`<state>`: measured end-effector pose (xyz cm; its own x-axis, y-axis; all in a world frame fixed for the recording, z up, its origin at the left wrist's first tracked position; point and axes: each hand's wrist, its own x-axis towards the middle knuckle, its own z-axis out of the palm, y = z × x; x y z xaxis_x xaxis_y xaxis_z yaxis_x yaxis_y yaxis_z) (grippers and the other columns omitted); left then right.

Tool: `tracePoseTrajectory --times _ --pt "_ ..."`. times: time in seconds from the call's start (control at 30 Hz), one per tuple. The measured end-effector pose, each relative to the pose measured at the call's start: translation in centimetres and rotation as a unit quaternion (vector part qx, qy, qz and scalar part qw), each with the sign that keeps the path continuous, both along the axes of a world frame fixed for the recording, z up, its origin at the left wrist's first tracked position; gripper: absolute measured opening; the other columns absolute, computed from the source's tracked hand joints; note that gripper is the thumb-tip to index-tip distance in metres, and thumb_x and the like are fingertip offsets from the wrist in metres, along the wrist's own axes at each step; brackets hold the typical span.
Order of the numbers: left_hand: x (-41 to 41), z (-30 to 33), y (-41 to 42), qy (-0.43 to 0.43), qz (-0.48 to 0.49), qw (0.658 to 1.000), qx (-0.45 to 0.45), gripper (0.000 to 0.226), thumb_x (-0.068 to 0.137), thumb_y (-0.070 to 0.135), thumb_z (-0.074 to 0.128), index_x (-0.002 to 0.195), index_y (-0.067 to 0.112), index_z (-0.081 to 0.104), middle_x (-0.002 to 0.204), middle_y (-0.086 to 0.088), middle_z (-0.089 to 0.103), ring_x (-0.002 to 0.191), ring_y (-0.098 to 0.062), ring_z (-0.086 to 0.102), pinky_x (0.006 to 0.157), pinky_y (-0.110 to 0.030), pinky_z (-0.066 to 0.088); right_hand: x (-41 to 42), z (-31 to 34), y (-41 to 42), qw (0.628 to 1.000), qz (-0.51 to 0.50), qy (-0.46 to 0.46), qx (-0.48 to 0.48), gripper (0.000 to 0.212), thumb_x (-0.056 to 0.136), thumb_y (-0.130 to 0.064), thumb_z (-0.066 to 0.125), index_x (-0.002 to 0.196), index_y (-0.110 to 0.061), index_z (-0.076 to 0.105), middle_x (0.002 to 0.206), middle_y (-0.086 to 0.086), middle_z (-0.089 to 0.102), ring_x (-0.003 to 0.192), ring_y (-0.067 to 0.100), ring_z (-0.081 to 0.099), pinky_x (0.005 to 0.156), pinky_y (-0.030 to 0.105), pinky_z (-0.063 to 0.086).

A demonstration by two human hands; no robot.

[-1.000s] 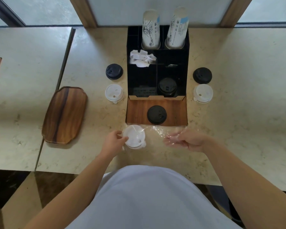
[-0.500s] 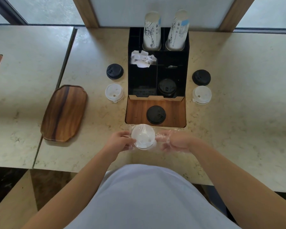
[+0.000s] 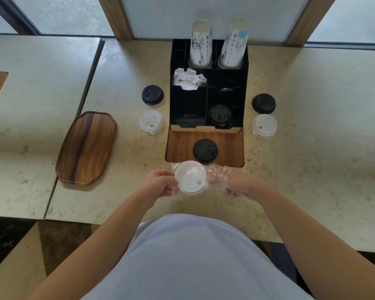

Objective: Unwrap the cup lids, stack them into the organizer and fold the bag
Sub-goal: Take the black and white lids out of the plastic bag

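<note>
A white cup lid inside a clear plastic bag is held just above the table's near edge. My left hand grips the lid's left rim through the plastic. My right hand is closed on the bag's loose right end, and the plastic covers its fingers. Behind them stands the black organizer with a black lid in its front right compartment. Another black lid lies on the wooden board in front of it.
Loose lids flank the organizer: black and white on the left, black and white on the right. Two paper cup stacks and crumpled napkins sit in the organizer. A wooden tray lies at left.
The bagged white lid was lifted off the table and shifted right toward the middle. My right hand closed in on the bag, and both hands now hold it together.
</note>
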<state>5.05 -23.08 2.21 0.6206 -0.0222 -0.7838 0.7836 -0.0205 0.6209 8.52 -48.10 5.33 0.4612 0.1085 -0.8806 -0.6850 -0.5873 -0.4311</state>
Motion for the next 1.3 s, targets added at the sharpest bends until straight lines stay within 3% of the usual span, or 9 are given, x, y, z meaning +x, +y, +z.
tracePoseTrajectory --times 0.13,0.17,0.2,0.27,0.4,0.67,0.97,1.13,1.3 --pt "-0.2 -0.2 0.0 0.000 0.008 1.000 -0.006 0.035 0.077 -0.005 0.072 0.111 0.005 0.071 0.086 -0.018 0.075 0.068 -0.023 0.068 0.060 -0.029 0.060 -0.2 0.2 -2.1 0.993 0.067 -0.008 0.101 0.069 0.089 0.012 0.046 0.138 -0.035 0.055 0.119 -0.013 0.069 0.082 0.020 0.057 0.068 0.029 0.048" --pt "-0.2 -0.2 -0.2 -0.004 0.001 1.000 -0.006 0.034 0.077 -0.004 0.073 0.110 0.006 0.071 0.085 -0.018 0.075 0.069 -0.024 0.069 0.062 -0.030 0.061 -0.4 0.2 -2.3 0.989 0.106 -0.011 0.107 0.077 0.086 0.016 0.045 0.144 -0.034 0.050 0.121 -0.007 0.068 0.089 0.011 0.036 0.075 0.032 0.050" --pt "-0.3 -0.2 -0.3 -0.010 -0.012 1.000 -0.007 0.034 0.077 -0.005 0.073 0.109 0.006 0.071 0.085 -0.019 0.075 0.071 -0.026 0.070 0.065 -0.032 0.062 -0.5 0.1 -2.4 0.985 0.132 -0.004 0.110 0.078 0.086 0.016 0.045 0.147 -0.032 0.046 0.118 0.002 0.067 0.115 0.038 0.060 0.077 0.033 0.051" --pt "-0.5 -0.1 -0.8 -0.021 -0.035 0.999 -0.006 0.031 0.076 -0.006 0.071 0.104 0.007 0.073 0.086 -0.021 0.075 0.072 -0.027 0.071 0.069 -0.034 0.063 -0.9 -0.2 -2.2 0.986 0.119 0.018 0.115 0.057 0.095 0.005 0.050 0.143 -0.026 0.051 0.098 0.007 0.060 0.072 0.012 0.054 0.069 0.027 0.045" --pt "-0.8 0.1 -1.0 -0.020 -0.028 0.999 -0.003 0.026 0.078 -0.003 0.072 0.102 0.006 0.073 0.091 -0.022 0.076 0.077 -0.028 0.073 0.072 -0.036 0.063 -1.4 -0.8 -2.6 0.991 0.008 0.011 0.136 0.012 0.098 -0.030 0.065 0.100 -0.030 0.077 0.089 -0.003 0.069 0.073 0.008 0.057 0.068 0.025 0.045" --pt "-1.2 0.7 -1.3 -0.014 -0.003 0.999 -0.051 0.028 0.090 0.019 0.075 0.111 0.003 0.067 0.078 -0.014 0.073 0.070 -0.025 0.071 0.068 -0.033 0.062 -2.3 1.0 -1.6 0.983 -0.039 -0.035 0.173 0.044 0.066 -0.052 0.079 0.096 -0.020 0.081 0.101 0.011 0.064 0.086 0.022 0.047 0.065 0.025 0.040" --pt "-1.8 0.8 -0.5 -0.030 0.039 0.997 -0.060 0.022 0.096 0.035 0.066 0.104 0.016 0.075 0.097 -0.014 0.075 0.080 -0.024 0.074 0.068 -0.032 0.059 -3.2 -0.5 -1.0 0.978 -0.134 0.006 0.158 0.027 0.097 -0.018 0.066 0.077 -0.021 0.084 0.087 0.009 0.066 0.066 0.011 0.053 0.059 0.022 0.043" --pt "-1.8 1.1 -0.3 -0.049 0.051 0.996 -0.057 0.041 0.086 0.048 0.075 0.107 0.013 0.074 0.086 -0.007 0.074 0.074 -0.021 0.070 0.067 -0.032 0.057 -3.9 0.3 -0.2 0.973 -0.142 0.029 0.180 0.013 0.096 -0.002 0.063 0.098 -0.004 0.076 0.077 0.006 0.065 0.061 0.009 0.050 0.053 0.019 0.037" --pt "-1.7 0.5 -0.5 -0.071 0.048 0.996 -0.011 0.017 0.087 0.020 0.078 0.100 0.010 0.072 0.086 -0.007 0.073 0.071 -0.018 0.068 0.066 -0.030 0.057 -3.9 0.3 -0.1 0.969 -0.158 0.051 0.180 0.019 0.094 0.007 0.059 0.092 -0.003 0.074 0.087 0.010 0.065 0.063 0.011 0.049 0.056 0.021 0.036"
